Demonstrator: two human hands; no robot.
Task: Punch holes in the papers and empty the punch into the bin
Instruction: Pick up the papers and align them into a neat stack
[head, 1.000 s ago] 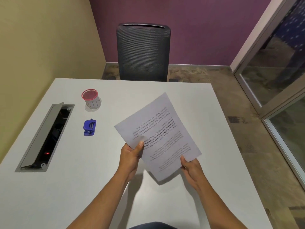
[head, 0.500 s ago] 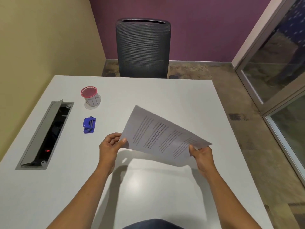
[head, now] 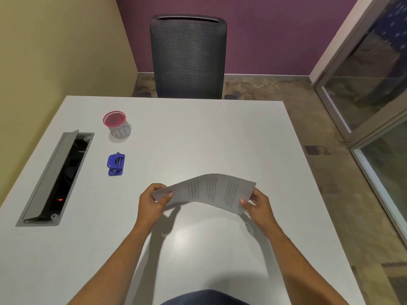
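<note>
Printed papers (head: pixel 209 191) hang bowed upward above the white table (head: pixel 198 133), held at both ends. My left hand (head: pixel 154 202) pinches the left edge and my right hand (head: pixel 257 203) pinches the right edge. A small blue hole punch (head: pixel 116 164) lies on the table to the left, apart from both hands. Behind it stands a small cup with a red rim (head: pixel 117 126), labelled as the bin.
An open cable hatch (head: pixel 55 177) with a raised grey lid is set into the table at the left. A dark mesh chair (head: pixel 188 57) stands at the far edge. A yellow wall runs along the left, glass panels on the right.
The papers have swung from upright and tilted to nearly flat and crosswise, lower over the table. My hands have moved apart to opposite ends of the sheets.
</note>
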